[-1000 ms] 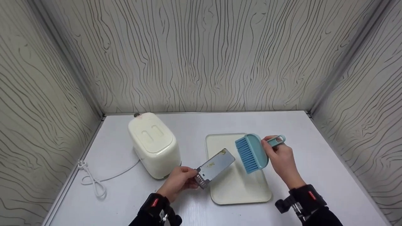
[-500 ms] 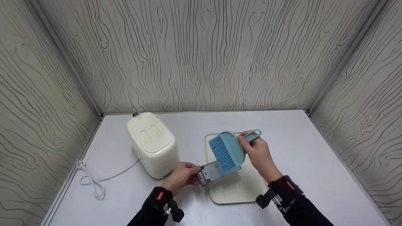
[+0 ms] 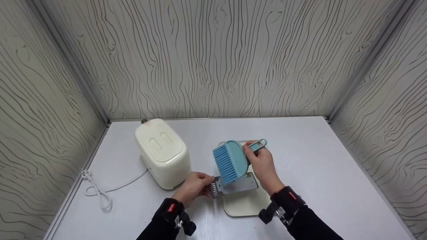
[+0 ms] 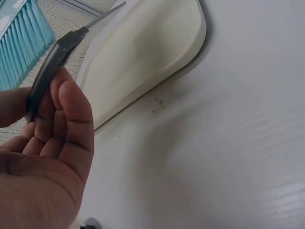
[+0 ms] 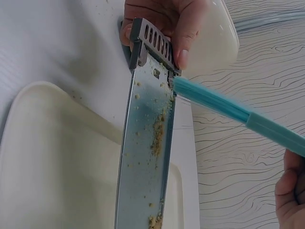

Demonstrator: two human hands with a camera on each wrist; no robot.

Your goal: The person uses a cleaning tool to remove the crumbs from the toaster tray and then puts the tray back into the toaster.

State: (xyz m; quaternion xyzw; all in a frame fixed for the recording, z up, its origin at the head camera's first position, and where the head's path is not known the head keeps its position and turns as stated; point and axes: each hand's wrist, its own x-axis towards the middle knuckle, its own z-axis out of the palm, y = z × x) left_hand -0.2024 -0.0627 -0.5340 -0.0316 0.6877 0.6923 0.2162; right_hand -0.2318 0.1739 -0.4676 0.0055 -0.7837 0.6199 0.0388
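Observation:
My left hand [image 3: 194,186] pinches the dark slotted handle of a toaster's metal crumb tray [image 3: 246,185], thumb on top and fingers beneath. The metal plate extends rightward above a cream serving tray [image 3: 241,208]. Brown and yellowish crumbs [image 5: 158,136] lie scattered along the plate in the right wrist view, thickest near one long edge. With my right hand [image 3: 264,166] I grip a light-blue hand brush [image 3: 238,159] by its looped handle. Its bristles [image 5: 209,99] reach the handle end of the plate, close to my left thumb. In the head view the brush covers part of the plate.
A cream toaster [image 3: 163,156] with its lid on stands left of my left hand. Its white cord and plug [image 3: 100,193] lie further left. Small crumbs [image 4: 157,104] are on the white tabletop beside the serving tray. Patterned walls [image 3: 213,60] enclose the table.
The brush in my right hand has moved left, from beside the crumb tray to over its handle end. My left hand has swung the crumb tray's far end down and rightward.

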